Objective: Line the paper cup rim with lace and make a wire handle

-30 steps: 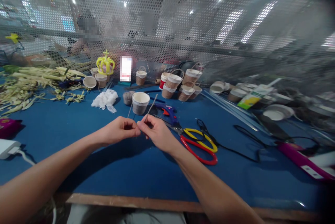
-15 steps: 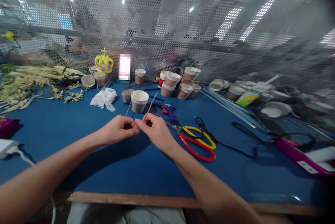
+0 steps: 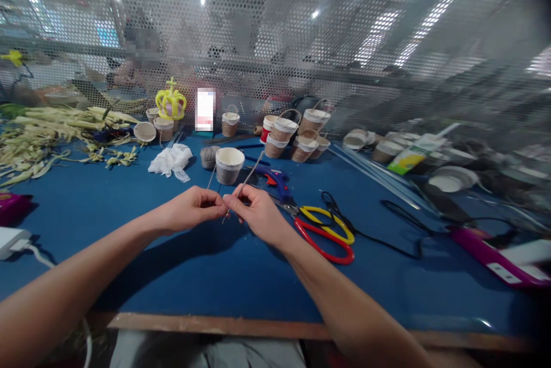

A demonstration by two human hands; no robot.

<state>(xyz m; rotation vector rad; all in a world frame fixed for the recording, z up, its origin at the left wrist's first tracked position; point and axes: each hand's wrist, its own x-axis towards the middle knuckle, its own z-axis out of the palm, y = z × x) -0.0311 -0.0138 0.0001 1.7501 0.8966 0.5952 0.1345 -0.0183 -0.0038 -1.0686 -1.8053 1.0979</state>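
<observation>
My left hand [image 3: 200, 205] and my right hand [image 3: 253, 211] meet fingertip to fingertip above the blue table. Between its thumb and fingers, my right hand pinches a thin grey-brown stick [image 3: 255, 165] that slants up to the right; a short thin end pokes out below the fingers. My left hand is closed on a grey yarn strand [image 3: 211, 178], which rises toward a grey yarn ball [image 3: 209, 157]. Right of the ball stands a cup [image 3: 229, 166] with a white rim and grey lower wall. Whatever lies between the touching fingertips is hidden.
Red-and-yellow-handled scissors [image 3: 325, 240] and a blue glue gun [image 3: 273, 177] lie to the right. Crumpled white plastic [image 3: 171, 162] sits left. Behind are small brown buckets [image 3: 280, 130], a yellow crown [image 3: 171, 105] and a perforated metal screen [image 3: 258, 23]. Dried husks [image 3: 55, 130] spread at far left.
The stick in my right hand now leans further right, and its thin lower end shows below the fingers. My hands stay together in nearly the same place. The view has shifted slightly.
</observation>
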